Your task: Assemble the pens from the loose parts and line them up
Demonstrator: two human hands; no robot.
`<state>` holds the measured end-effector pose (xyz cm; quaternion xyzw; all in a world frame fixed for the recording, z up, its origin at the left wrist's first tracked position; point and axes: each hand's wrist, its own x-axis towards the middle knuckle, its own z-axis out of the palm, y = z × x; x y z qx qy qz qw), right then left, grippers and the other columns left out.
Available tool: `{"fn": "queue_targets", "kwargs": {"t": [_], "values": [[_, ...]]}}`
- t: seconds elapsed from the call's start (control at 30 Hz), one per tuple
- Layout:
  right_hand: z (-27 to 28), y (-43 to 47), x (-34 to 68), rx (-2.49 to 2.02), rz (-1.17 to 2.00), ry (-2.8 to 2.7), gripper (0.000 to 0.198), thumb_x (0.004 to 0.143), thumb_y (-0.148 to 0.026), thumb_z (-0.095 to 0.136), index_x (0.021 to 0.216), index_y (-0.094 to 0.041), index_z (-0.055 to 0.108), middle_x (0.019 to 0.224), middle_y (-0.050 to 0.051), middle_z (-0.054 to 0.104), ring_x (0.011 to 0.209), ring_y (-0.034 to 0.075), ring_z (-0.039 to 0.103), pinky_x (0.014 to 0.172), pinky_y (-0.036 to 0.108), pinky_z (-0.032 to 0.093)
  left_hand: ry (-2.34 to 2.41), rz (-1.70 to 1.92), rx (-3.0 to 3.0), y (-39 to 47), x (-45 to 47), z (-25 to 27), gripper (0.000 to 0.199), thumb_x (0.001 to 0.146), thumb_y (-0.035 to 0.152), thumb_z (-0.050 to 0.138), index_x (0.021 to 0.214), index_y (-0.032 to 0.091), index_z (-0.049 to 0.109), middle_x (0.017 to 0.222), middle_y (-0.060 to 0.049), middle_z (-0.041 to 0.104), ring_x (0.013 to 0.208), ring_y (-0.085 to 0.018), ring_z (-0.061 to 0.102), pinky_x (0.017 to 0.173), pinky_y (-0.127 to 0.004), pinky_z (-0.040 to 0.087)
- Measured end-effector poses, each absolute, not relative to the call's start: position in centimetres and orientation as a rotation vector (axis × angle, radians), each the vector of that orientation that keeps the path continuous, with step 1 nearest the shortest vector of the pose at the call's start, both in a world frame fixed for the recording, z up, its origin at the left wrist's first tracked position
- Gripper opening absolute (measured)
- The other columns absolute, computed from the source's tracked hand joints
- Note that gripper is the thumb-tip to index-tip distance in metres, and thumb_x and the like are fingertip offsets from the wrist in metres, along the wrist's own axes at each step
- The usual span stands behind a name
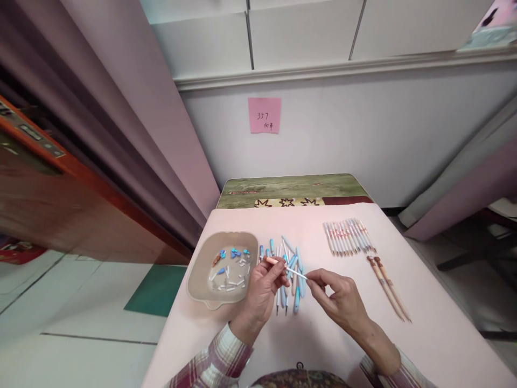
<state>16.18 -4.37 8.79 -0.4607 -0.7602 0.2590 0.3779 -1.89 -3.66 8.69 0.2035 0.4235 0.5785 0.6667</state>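
Observation:
My left hand [263, 288] is closed on a short peach and brown pen barrel [270, 260], pinched between thumb and fingers. A thin white pen refill [297, 272] runs from the barrel's right end across to my right hand [339, 296], which pinches its far end between thumb and forefinger. Whether the refill sits inside the barrel is hidden by my left fingers. Below and behind the hands lies a loose heap of blue and white pen parts [299, 291], partly covered by my left hand.
Left of the heap stands a beige plastic basin [197, 280] holding small blue, brown, white and clear pieces. To the right lie a row of white patterned pens [348, 237] and two peach-brown pens [388, 285]. A pale pink cover [436, 323] lies over the table.

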Motion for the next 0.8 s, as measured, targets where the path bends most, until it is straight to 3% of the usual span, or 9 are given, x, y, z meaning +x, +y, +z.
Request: {"fn": "queue_targets", "kwargs": {"t": [0.23, 0.43, 0.63, 0.8], "values": [[8.5, -4.4, 15.5, -1.204, 0.577, -1.952, 0.015, 0.088, -0.021, 0.054, 0.087, -0.019, 0.069, 0.064, 0.000, 0.065, 0.055, 0.012, 0.057, 0.056, 0.022, 0.040, 0.960, 1.257, 0.434, -4.0, -1.6, 8.7, 0.029, 0.069, 0.032, 0.079, 0.081, 0.009, 0.066, 0.064, 0.000, 0.060, 0.055, -0.008, 0.056, 0.051, -0.020, 0.051], [7.9, -4.2, 14.4, -1.247, 0.496, -1.962, 0.014, 0.088, -0.021, 0.055, 0.086, -0.020, 0.069, 0.069, 0.001, 0.068, 0.061, 0.013, 0.063, 0.058, 0.021, 0.043, 0.999, 1.224, 0.324, -4.0, -1.6, 7.9, 0.026, 0.074, 0.029, 0.076, 0.087, 0.011, 0.063, 0.083, -0.009, 0.071, 0.067, -0.014, 0.068, 0.053, -0.021, 0.056], [8.7, -3.0, 14.9, -1.276, 0.563, -1.761, 0.029, 0.089, -0.036, 0.058, 0.111, -0.019, 0.065, 0.077, 0.003, 0.071, 0.064, 0.014, 0.065, 0.063, 0.023, 0.050, 0.981, 1.376, 0.076, -3.1, -3.2, 7.8, 0.004, 0.086, 0.011, 0.061, 0.082, 0.012, 0.062, 0.078, -0.008, 0.073, 0.068, -0.014, 0.071, 0.060, -0.020, 0.059], [6.5, -1.3, 17.6, -1.449, 0.807, -1.563, 0.030, 0.090, -0.043, 0.051, 0.092, -0.019, 0.068, 0.072, 0.003, 0.070, 0.062, 0.016, 0.065, 0.055, 0.024, 0.049, 0.980, 1.529, 0.013, -2.2, -5.6, 9.6, 0.018, 0.091, 0.008, 0.050, 0.078, 0.010, 0.063, 0.076, -0.007, 0.072, 0.065, -0.013, 0.071, 0.060, -0.020, 0.060]]}}
